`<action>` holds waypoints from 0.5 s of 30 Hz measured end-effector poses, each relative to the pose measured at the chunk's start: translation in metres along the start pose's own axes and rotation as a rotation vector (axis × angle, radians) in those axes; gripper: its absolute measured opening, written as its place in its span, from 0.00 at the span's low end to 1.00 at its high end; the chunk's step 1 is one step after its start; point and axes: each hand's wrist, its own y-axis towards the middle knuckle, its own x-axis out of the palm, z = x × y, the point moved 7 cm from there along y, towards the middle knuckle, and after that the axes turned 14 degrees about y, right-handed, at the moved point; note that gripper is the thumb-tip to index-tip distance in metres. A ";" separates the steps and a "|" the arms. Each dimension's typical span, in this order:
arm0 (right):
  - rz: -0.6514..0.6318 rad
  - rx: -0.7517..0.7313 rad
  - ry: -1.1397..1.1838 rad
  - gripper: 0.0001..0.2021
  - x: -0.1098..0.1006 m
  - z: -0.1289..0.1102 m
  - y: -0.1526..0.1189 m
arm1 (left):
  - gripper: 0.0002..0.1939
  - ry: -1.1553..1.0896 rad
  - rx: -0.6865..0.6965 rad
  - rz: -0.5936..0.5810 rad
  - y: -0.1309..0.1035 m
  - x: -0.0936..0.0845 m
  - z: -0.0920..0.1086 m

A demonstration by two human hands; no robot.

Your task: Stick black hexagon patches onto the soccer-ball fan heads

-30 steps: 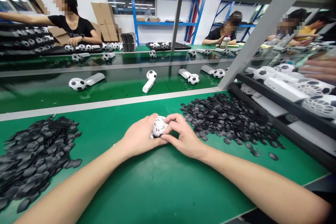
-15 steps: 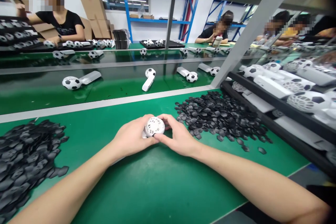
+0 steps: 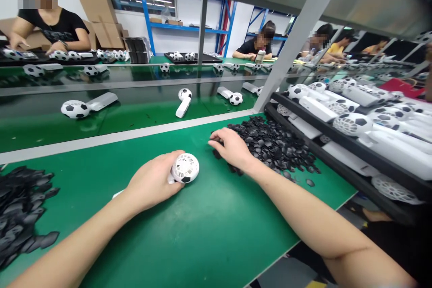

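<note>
My left hand [image 3: 150, 182] is wrapped round a white handheld fan [image 3: 186, 168] with a football-patterned head. The round grille faces up, and a black patch shows on its near rim. The fan's handle runs back under my palm, mostly hidden, with its white end showing near my wrist. At the left edge of a pile of black pentagon pieces [image 3: 270, 144] is my right hand [image 3: 232, 146]. Its thumb and fingers are apart and slightly bent, and I see nothing between them. Some pieces lie under and beside this hand.
A second heap of black pieces [image 3: 20, 211] lies at the left. Stacked black trays [image 3: 324, 130] with football fans stand at the right. Beyond the pale ledge [image 3: 135, 136], several fans lie on a green conveyor [image 3: 141, 117]. A slanted post [image 3: 297, 40] rises ahead; co-workers sit across.
My right hand has let go of the fan and moved right to the black pieces. My left hand still holds the fan. The view has turned right.
</note>
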 end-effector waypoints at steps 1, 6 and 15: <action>0.003 0.011 -0.127 0.06 -0.003 0.007 0.002 | 0.28 0.009 0.019 -0.009 0.000 0.000 0.000; -0.096 -0.018 -0.272 0.06 0.004 0.016 0.003 | 0.31 -0.015 0.061 -0.090 0.000 0.002 -0.004; -0.160 -0.170 -0.023 0.07 0.003 -0.023 -0.013 | 0.33 0.019 0.099 -0.029 -0.004 -0.002 0.001</action>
